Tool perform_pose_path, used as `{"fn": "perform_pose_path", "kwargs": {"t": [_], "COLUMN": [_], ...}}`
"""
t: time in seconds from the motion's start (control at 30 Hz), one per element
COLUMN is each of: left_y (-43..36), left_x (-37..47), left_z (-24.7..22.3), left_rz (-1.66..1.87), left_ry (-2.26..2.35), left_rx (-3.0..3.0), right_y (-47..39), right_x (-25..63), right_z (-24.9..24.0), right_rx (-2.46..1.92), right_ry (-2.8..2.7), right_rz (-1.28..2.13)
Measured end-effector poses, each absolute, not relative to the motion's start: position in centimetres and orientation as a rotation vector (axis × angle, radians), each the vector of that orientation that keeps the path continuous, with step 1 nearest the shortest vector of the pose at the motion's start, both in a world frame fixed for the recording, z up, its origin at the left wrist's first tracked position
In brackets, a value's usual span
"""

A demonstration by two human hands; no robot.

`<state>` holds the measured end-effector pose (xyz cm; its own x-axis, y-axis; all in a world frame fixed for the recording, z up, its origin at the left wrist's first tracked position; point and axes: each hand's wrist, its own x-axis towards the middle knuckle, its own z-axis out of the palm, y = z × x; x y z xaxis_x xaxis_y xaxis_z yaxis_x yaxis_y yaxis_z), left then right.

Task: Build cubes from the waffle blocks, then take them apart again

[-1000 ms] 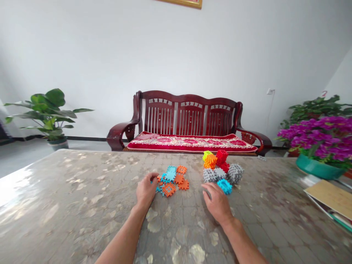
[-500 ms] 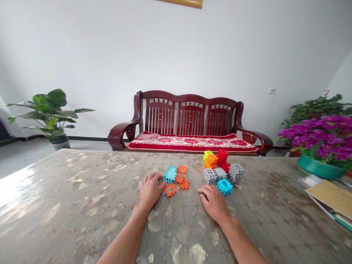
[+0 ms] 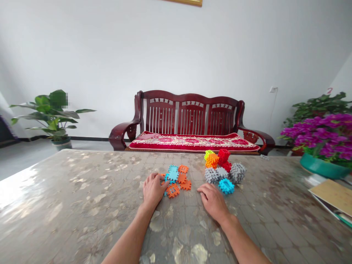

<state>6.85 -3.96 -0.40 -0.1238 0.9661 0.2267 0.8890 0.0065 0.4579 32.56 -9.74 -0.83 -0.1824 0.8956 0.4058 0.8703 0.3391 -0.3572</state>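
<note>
My left hand (image 3: 154, 189) rests on the table with its fingers loosely spread, the thumb and fingertips against the left side of a pile of flat notched pieces. In that pile are light blue pieces (image 3: 173, 173) and orange pieces (image 3: 173, 190). My right hand (image 3: 212, 200) lies palm down with fingers slightly curled, nothing visible in it. Just beyond it sits a blue ring-shaped block (image 3: 226, 186). Behind that stand grey knobbly blocks (image 3: 238, 173), an orange one (image 3: 212, 160), a yellow-green one (image 3: 208, 154) and red ones (image 3: 223, 156).
The patterned table (image 3: 90, 220) spans the foreground. At its right are a notebook (image 3: 331, 194) and a teal pot (image 3: 321, 167) of purple flowers. A wooden bench (image 3: 192, 98) with a red cover stands beyond, and a leafy plant (image 3: 57, 119) at the left.
My left hand has shifted slightly to the right, and an orange edge now shows by its fingertips. The right hand is almost unmoved. The whole view has shifted slightly.
</note>
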Motion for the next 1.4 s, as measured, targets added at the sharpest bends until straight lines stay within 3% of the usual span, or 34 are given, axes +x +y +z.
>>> {"fn": "perform_pose_path", "kwargs": {"t": [0.33,0.53,0.7,0.93,1.4], "left_y": [-3.4,-3.4,-3.4,-4.1,-6.0], "left_x": [6.4,6.1,6.8,9.3,10.5], "left_z": [-0.8,-0.5,0.0,0.1,0.5], "left_rz": [0.932,1.229,1.486,1.365,1.092], "left_ry": [2.05,1.965,1.512,1.076,0.931], "left_rx": [1.855,1.741,1.484,1.411,1.64], "right_y": [-9.7,-9.6,-9.5,-10.2,-11.0], "right_x": [32.6,32.8,32.8,31.9,29.3], "right_z": [-1.1,-1.1,-1.4,-0.8,0.0], "right_rx": [-1.495,-1.473,-1.447,-1.253,-1.221], "right_ry": [-2.061,-2.064,-2.008,-1.861,-1.989], "right_rz": [-0.007,-0.03,-0.016,-0.138,-0.13]}}
